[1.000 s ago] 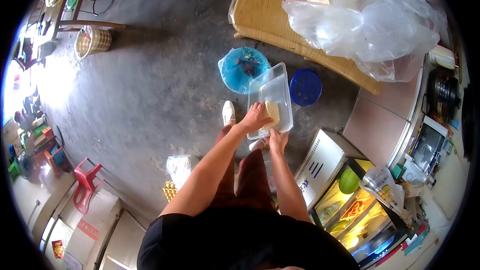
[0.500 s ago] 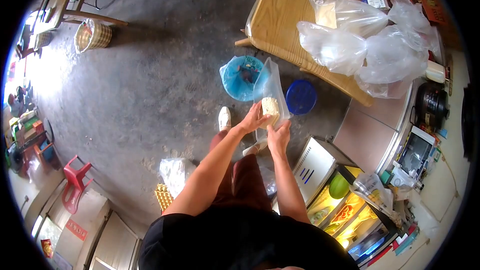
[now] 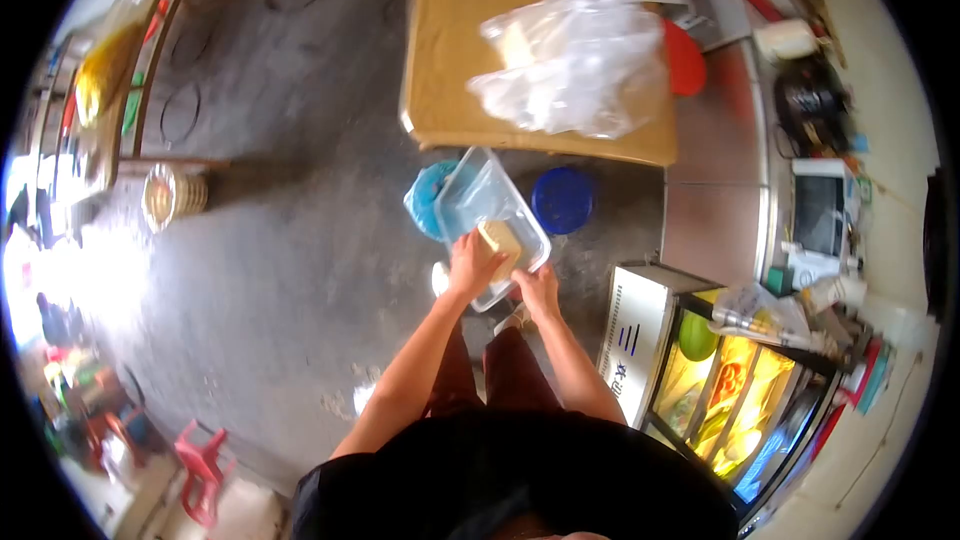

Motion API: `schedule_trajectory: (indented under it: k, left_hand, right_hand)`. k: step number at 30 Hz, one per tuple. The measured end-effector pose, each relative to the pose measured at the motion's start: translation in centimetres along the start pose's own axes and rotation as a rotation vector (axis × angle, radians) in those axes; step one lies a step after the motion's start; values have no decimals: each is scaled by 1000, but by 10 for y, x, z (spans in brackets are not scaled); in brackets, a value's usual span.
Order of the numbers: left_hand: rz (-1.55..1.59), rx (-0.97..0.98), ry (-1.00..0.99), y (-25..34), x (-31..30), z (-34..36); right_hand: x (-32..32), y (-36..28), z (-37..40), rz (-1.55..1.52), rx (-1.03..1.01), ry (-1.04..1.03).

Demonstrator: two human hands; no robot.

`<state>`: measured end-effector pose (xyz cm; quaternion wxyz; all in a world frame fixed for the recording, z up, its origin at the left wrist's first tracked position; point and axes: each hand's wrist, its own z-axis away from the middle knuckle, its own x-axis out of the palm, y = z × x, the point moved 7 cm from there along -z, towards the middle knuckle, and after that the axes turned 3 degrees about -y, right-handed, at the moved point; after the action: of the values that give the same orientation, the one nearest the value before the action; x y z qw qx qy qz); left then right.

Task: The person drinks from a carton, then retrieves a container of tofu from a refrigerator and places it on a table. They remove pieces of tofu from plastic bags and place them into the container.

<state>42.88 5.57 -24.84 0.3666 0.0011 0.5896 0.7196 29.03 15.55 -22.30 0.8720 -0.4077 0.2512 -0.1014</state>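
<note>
In the head view, a clear plastic container (image 3: 468, 195) is held out in front of my body. At its near end lies a pale cream block (image 3: 503, 240) that looks like tofu. My left hand (image 3: 474, 265) reaches over the container's side, its fingers closed around the block. At the near right corner, my right hand (image 3: 540, 292) grips the container by its rim. Partly hidden behind the container is a bin lined with a blue bag (image 3: 424, 202). A round blue lid or tub (image 3: 563, 201) sits on the floor just right of the container.
A wooden table (image 3: 440, 90) stands ahead, with clear plastic bags (image 3: 580, 70) on top. To the right is a lit display cabinet (image 3: 735, 380) beside a tiled counter (image 3: 708, 230). A wicker basket (image 3: 175, 197) and a red plastic chair (image 3: 203, 470) stand at the left.
The view has turned and moved closer to the table. The container shows more of its open top now, and my left hand has shifted further over the block. Both hands keep their holds.
</note>
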Motion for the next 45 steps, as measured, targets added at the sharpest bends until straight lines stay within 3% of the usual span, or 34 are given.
schedule_trajectory:
  k: [1, 3, 6, 7, 9, 10, 12, 13, 16, 18, 19, 21, 23, 25, 27, 28, 30, 31, 33, 34, 35, 37, 38, 40, 41, 43, 45]
  left_hand:
    - [-118, -5, 14, 18, -11, 6]
    - [-278, 114, 55, 57, -22, 21]
    - [-407, 200, -79, 104, -26, 47]
    - [-440, 277, -98, 118, -26, 57]
    - [-399, 367, -211, 149, -20, 70]
    - [-371, 430, -247, 153, -13, 76]
    - [-425, 524, -362, 173, 3, 86]
    - [-426, 611, -431, 179, 14, 93]
    - [-398, 667, -583, 196, 35, 100]
    - [-391, 747, -663, 204, 49, 99]
    - [-374, 770, -709, 208, 52, 99]
    - [-340, 756, -798, 231, 56, 103]
    - [-287, 733, -870, 250, 63, 103]
    - [-286, 825, -796, 267, 59, 100]
    - [-208, 869, -733, 286, 48, 102]
    - [-124, 818, -720, 292, 41, 99]
    - [32, 758, -615, 295, 30, 90]
    - [45, 761, -600, 294, 26, 89]
    - [80, 575, -543, 283, 11, 77]
    - [93, 576, -518, 278, 5, 72]
    - [51, 601, -398, 272, -8, 64]
    - [38, 591, -201, 259, -33, 52]
    - [73, 560, -131, 253, -45, 50]
    - [86, 473, -43, 245, -67, 46]
    - [86, 390, 15, 233, -79, 39]
    - [86, 407, 151, 163, -103, -9]
    - [98, 373, 300, 144, -108, -31]
  right_hand:
    - [-1, 13, 7, -212, 197, -105]
    - [-12, 27, 21, -417, 214, -144]
    - [-31, 26, 63, -764, 322, -147]
    - [-40, 32, 73, -804, 290, -93]
    - [-53, 39, 93, -902, 205, -198]
    - [-69, 45, 104, -947, 166, -95]
    - [-85, 48, 121, -869, 143, -103]
    - [-97, 55, 132, -916, 110, -4]
    - [-106, 77, 149, -937, 87, 5]
    - [-109, 100, 147, -819, -186, 89]
    - [-107, 118, 143, -844, -196, 121]
    - [-118, 115, 151, -397, -479, 304]
    - [-121, 118, 162, -518, -390, 324]
    - [-128, 92, 177, -635, -301, 318]
    - [-126, 87, 184, -1185, 69, 298]
    - [-120, 100, 174, -1178, 60, 300]
    - [-140, 94, 168, -571, -538, 549]
    - [-149, 82, 171, -556, -548, 540]
    - [-155, 73, 167, -867, -268, 406]
    - [-177, 37, 178, -538, -662, 464]
    - [-185, 43, 159, -527, -677, 440]
    - [-198, 26, 144, 64, -1077, 643]
    - [-201, 23, 132, 70, -1100, 623]
    - [-208, 25, 82, -732, -559, 197]
    - [-216, 16, 66, -725, -573, 175]
    - [-210, 22, 16, -1354, -106, -68]
    - [-223, 14, -10, -1300, -96, -19]
